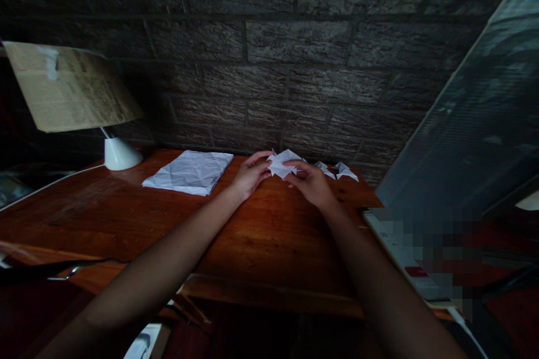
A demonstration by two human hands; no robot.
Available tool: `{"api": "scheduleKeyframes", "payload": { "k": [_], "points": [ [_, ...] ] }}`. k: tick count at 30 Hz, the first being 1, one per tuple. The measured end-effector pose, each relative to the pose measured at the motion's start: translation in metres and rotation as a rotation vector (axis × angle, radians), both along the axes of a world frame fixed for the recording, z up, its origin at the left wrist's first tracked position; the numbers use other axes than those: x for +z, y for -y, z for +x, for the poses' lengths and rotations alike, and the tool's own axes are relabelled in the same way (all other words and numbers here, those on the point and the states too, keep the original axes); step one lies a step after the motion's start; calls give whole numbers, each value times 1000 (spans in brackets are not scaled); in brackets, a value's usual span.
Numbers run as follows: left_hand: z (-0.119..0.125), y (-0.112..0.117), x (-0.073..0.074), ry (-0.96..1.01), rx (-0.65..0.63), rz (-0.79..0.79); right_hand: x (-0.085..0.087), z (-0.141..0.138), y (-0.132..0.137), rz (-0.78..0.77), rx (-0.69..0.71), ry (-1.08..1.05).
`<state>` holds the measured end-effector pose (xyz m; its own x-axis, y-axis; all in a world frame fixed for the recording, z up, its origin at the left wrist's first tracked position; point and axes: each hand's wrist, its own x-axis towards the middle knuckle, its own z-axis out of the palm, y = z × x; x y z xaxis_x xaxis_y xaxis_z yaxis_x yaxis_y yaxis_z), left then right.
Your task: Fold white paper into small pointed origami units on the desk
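Note:
Both my hands hold a small folded white paper piece [283, 162] above the far part of a reddish wooden table [269, 235]. My left hand [250, 175] pinches its left side with fingers closed on it. On the right side, my right hand [309, 182] grips it with thumb and fingers. Just right of my hands, two small folded white paper shapes [339, 170] lie on the table near the wall.
A creased white paper sheet [189, 171] lies flat at the left of my hands. A desk lamp with a white base [120, 154] and a paper-covered shade [69, 87] stands at the far left. A dark brick wall [295, 67] backs the table.

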<state>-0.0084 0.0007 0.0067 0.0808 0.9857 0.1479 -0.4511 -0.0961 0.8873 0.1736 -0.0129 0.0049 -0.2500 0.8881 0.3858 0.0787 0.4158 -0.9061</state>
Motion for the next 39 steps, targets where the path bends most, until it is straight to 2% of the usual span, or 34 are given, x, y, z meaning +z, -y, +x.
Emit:
{"api": "scheduleKeyframes", "payload": {
  "k": [6,9,14,19,23,32,39],
  "points": [
    [1,-1,1,-77,49,11,9,-3,6,-36,-22,-58],
    [2,1,3,-170,87,93,11,-3,5,-57,-57,-105],
    [4,7,5,-314,76,257,11,-1,1,-100,-124,-190],
    [7,6,1,-385,83,312,8,0,-3,-59,-161,-189],
    [8,4,-2,-333,78,289,7,0,-3,-6,-167,-168],
    [9,7,2,-288,71,292,9,0,0,-22,-147,-198],
    [6,5,2,-226,77,216,10,-3,1,48,-153,-229]
  ]
}}
